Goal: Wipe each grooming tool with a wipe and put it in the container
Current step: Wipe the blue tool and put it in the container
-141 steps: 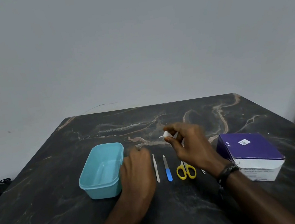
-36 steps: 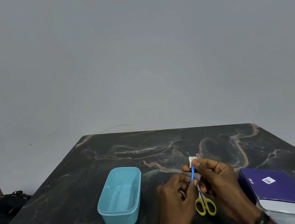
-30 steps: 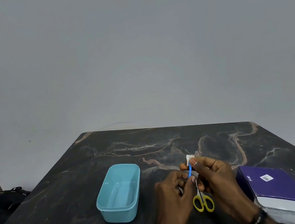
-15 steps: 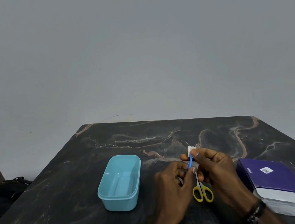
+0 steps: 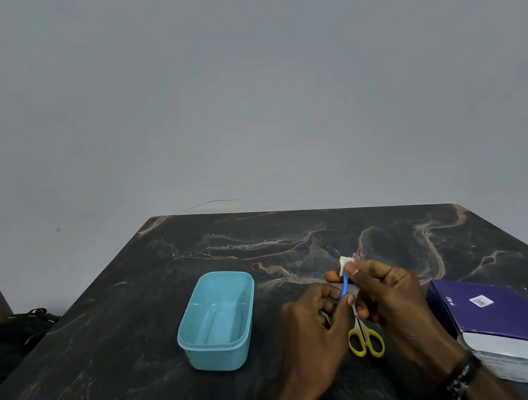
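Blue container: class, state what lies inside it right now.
Nothing shows inside the blue container: only its bare floor and walls. Its near inner wall is hidden behind the rim, so that strip cannot be checked.

A purple and white box point(image 5: 501, 325) sits on the dark table point(image 5: 117, 367). A black bag point(image 5: 13, 333) lies on the floor.

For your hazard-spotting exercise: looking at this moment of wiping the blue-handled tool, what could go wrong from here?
1. The blue-handled nail file is only pinched between the left hand and the right hand, which also holds the small white wipe; it might slip and drop.
2. The yellow-handled scissors lie right under both hands, so a lowered hand could knock them.
3. The light blue plastic container sits to the left; a careless toss may miss it.
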